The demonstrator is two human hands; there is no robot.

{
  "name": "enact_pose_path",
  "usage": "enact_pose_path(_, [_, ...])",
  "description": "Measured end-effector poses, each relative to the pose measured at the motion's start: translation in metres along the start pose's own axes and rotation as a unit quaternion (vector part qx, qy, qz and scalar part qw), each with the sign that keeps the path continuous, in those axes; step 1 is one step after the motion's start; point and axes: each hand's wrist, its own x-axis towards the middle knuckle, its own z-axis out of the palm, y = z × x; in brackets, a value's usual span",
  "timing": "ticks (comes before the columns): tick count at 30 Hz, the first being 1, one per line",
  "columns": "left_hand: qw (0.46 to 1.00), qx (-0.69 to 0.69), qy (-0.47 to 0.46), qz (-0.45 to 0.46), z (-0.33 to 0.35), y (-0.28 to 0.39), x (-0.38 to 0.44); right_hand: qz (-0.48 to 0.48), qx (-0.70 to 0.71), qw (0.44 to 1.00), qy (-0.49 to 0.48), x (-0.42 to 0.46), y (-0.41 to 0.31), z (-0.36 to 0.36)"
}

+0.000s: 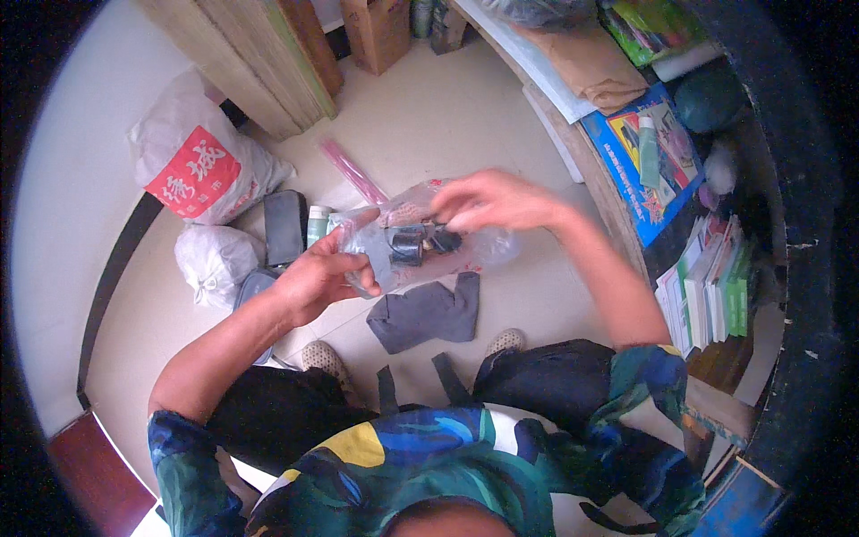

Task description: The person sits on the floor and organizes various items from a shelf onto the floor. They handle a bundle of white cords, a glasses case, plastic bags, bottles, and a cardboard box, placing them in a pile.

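My left hand [329, 272] grips the left edge of a clear plastic bag [366, 252] with red print. Inside or behind its film lie black objects [406, 245], one of them cylindrical; their exact kind cannot be told. My right hand [486, 198] is over the bag's upper right side, blurred, with its fingers bent; whether it pinches the film cannot be told. Below the bag, a grey cloth [426, 315] lies on the floor. A pink plastic-wrapped bundle [352, 171] lies beyond the bag, partly hidden by it.
At left on the floor are a large white bag [194, 154] with a red panel, a tied white bag [218, 262], a dark case [285, 225] and a capped tube [318, 221]. A shelf at right holds books [711, 295] and a blue printed board [621, 181]. A cardboard box [377, 33] stands at the back.
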Motion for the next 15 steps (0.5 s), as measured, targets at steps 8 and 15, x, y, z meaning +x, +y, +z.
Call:
enact_pose_path(8, [1.000, -0.016, -0.011, 0.003, -0.002, 0.000, 0.005, 0.156, -0.265, 0.939, 0.155, -0.070, 0.162, 0.001])
enact_pose_path(15, [1.000, 0.002, 0.007, 0.003, 0.001, 0.002, 0.001, 0.225, -0.308, 0.890, 0.251, -0.046, 0.182, 0.020])
